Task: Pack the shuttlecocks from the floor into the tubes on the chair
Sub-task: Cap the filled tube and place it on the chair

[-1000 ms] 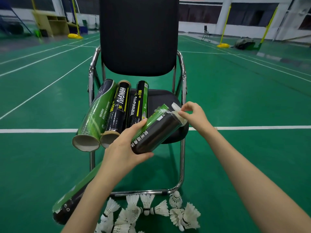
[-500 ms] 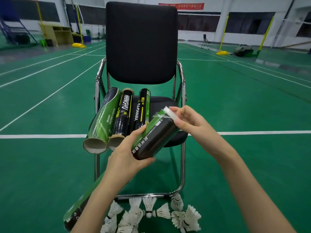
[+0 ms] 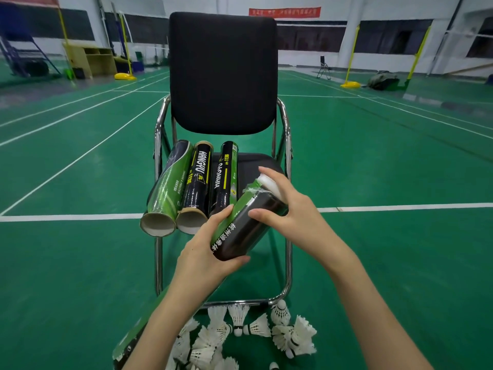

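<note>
Hands [image 3: 248, 236] gripping tube [image 3: 245, 225], chair [image 3: 222, 76] behind

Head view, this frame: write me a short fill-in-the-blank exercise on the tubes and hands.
1. Besides the held one, ___ cardboard tubes lie on the black chair seat.
2. The dark green-striped tube is held by ___ hands.
3. The white feather shuttlecocks lie on the ___.
Missing: three; both; floor
</note>
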Motion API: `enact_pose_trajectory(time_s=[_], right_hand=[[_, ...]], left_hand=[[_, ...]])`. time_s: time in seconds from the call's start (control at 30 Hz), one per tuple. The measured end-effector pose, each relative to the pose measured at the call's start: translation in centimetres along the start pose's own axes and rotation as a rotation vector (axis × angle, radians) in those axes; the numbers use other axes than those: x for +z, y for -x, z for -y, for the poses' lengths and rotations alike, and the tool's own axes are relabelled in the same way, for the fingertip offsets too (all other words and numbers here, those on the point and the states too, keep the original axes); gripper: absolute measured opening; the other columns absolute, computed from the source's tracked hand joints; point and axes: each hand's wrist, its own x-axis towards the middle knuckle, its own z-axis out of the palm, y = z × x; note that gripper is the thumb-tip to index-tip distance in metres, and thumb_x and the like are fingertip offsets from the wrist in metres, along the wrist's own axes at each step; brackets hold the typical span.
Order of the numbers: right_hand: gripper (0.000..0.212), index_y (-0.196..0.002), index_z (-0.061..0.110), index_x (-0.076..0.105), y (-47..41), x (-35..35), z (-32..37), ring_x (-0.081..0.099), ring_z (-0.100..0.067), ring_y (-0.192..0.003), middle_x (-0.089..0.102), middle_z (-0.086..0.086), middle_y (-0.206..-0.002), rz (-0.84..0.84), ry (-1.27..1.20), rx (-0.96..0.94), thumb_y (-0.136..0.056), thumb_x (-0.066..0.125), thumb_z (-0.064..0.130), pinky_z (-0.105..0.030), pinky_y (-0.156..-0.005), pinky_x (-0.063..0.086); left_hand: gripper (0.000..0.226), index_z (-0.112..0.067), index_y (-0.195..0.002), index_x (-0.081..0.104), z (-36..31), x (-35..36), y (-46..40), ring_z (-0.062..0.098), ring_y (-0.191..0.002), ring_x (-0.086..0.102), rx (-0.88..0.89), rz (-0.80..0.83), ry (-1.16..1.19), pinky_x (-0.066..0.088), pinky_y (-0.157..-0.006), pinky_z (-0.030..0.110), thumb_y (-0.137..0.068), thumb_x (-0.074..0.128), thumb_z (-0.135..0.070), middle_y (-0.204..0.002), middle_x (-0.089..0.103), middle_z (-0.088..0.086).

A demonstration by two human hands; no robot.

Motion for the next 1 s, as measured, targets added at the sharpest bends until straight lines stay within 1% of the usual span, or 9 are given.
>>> enact_pose_trajectory(time_s=[0.13, 0.27, 0.37, 0.43, 0.53, 0.6, 0.73, 0.87, 1.0], right_hand=[[0.065, -0.137, 0.044, 0.036, 0.8, 0.2, -0.2, 0.053, 0.000, -0.112, 0.055, 0.023, -0.120, -0.024, 0.024, 0.015, -0.081, 0.068, 0.037, -0.013, -0.096, 0.039], [0.064, -0.137, 0.049, 0.033, 1.3, 0.2, -0.5, 0.046, -0.004, -0.125, 0.050, 0.013, -0.137, -0.037, 0.088, 0.027, -0.082, 0.065, 0.043, -0.022, -0.104, 0.036], [0.063, -0.136, 0.049, 0.034, 1.3, 0.4, -0.7, 0.042, -0.005, -0.129, 0.047, 0.009, -0.141, -0.030, 0.101, 0.034, -0.082, 0.065, 0.043, -0.027, -0.108, 0.034], [0.062, -0.135, 0.049, 0.036, 1.3, 0.5, -0.8, 0.042, -0.004, -0.130, 0.046, 0.008, -0.142, -0.029, 0.084, 0.033, -0.081, 0.066, 0.043, -0.027, -0.109, 0.034], [0.059, -0.134, 0.051, 0.038, 1.6, 0.6, -1.2, 0.046, -0.003, -0.126, 0.048, 0.008, -0.140, -0.013, 0.053, 0.053, -0.081, 0.064, 0.045, -0.027, -0.107, 0.037], [0.057, -0.132, 0.052, 0.039, 1.7, 0.8, -1.3, 0.046, -0.003, -0.125, 0.049, 0.009, -0.140, -0.002, 0.044, 0.068, -0.081, 0.062, 0.047, -0.028, -0.107, 0.038], [0.054, -0.132, 0.054, 0.036, 2.0, 1.2, -1.3, 0.041, -0.002, -0.129, 0.047, 0.008, -0.141, -0.011, 0.060, 0.063, -0.082, 0.057, 0.050, -0.029, -0.108, 0.035], [0.051, -0.133, 0.056, 0.031, 1.7, 1.8, -1.1, 0.039, -0.006, -0.132, 0.048, 0.002, -0.141, -0.002, 0.111, 0.035, -0.085, 0.050, 0.054, -0.040, -0.109, 0.033], [0.049, -0.129, 0.059, 0.032, 1.4, 2.2, -0.7, 0.039, -0.002, -0.131, 0.050, 0.006, -0.139, -0.011, 0.050, 0.020, -0.088, 0.055, 0.044, -0.031, -0.109, 0.033]], left_hand=[[0.089, -0.063, -0.126, 0.035, 0.0, 0.0, 0.9, 0.001, -0.106, 0.056, 0.009, -0.002, 0.002, 0.048, -0.092, 0.034, -0.059, 0.086, -0.031, -0.116, 0.056, -0.029], [0.089, -0.061, -0.126, 0.038, 0.0, 0.1, 1.3, -0.010, -0.103, 0.055, 0.030, -0.011, 0.002, 0.046, -0.088, 0.018, -0.058, 0.086, -0.029, -0.109, 0.053, -0.039], [0.088, -0.062, -0.123, 0.039, 0.1, 0.1, 1.4, -0.016, -0.099, 0.053, 0.027, -0.016, 0.004, 0.044, -0.084, 0.012, -0.057, 0.086, -0.029, -0.102, 0.052, -0.047], [0.088, -0.062, -0.124, 0.039, 0.2, 0.0, 1.5, -0.014, -0.098, 0.054, 0.024, -0.014, -0.009, 0.046, -0.085, 0.016, -0.057, 0.087, -0.030, -0.101, 0.053, -0.046], [0.090, -0.059, -0.127, 0.039, 0.2, -0.1, 1.7, -0.004, -0.098, 0.059, 0.029, -0.007, -0.044, 0.050, -0.088, 0.028, -0.056, 0.087, -0.032, -0.107, 0.058, -0.034], [0.090, -0.058, -0.128, 0.038, 0.4, -0.1, 1.8, 0.000, -0.097, 0.061, 0.032, -0.007, -0.054, 0.050, -0.087, 0.032, -0.056, 0.086, -0.033, -0.110, 0.059, -0.028], [0.088, -0.057, -0.127, 0.040, 0.6, 0.1, 2.0, -0.003, -0.097, 0.059, 0.036, -0.023, -0.044, 0.050, -0.087, 0.029, -0.056, 0.087, -0.032, -0.108, 0.058, -0.031], [0.085, -0.059, -0.122, 0.044, 0.7, 0.3, 2.1, -0.009, -0.096, 0.057, 0.013, -0.062, 0.009, 0.048, -0.088, 0.022, -0.055, 0.088, -0.029, -0.105, 0.059, -0.033], [0.087, -0.060, -0.123, 0.042, 0.6, -0.3, 2.0, -0.006, -0.096, 0.059, 0.023, -0.095, -0.011, 0.049, -0.088, 0.024, -0.055, 0.088, -0.028, -0.103, 0.058, -0.034]])
